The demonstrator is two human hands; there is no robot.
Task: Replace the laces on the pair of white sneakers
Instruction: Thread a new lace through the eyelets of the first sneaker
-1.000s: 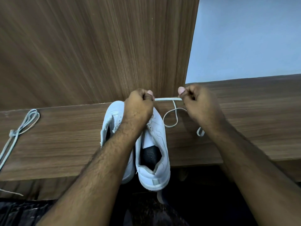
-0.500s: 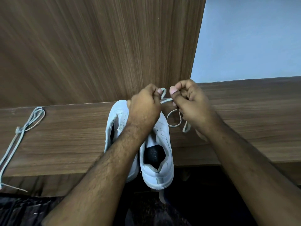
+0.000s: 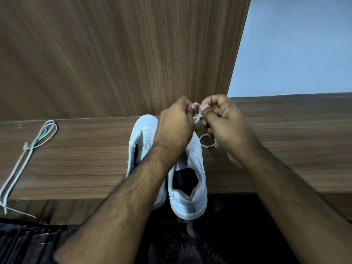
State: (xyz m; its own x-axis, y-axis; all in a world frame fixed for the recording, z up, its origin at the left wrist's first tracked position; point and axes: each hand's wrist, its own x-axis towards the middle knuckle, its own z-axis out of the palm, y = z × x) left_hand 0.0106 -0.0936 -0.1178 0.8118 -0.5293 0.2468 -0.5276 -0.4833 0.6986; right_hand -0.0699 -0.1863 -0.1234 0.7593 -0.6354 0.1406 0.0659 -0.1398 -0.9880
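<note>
We've got the lace pinched between both hands, just past the toe of the right shoe.

Our left hand and right hand sit almost touching, fingers curled, each pinching the white lace, which crosses in a small loop between our thumbs. Its slack curls down onto the shelf at the right of the shoes, under our right hand. We reckon the eyelets lie nearer, beneath our left wrist. A second lace lies well off left.
</note>
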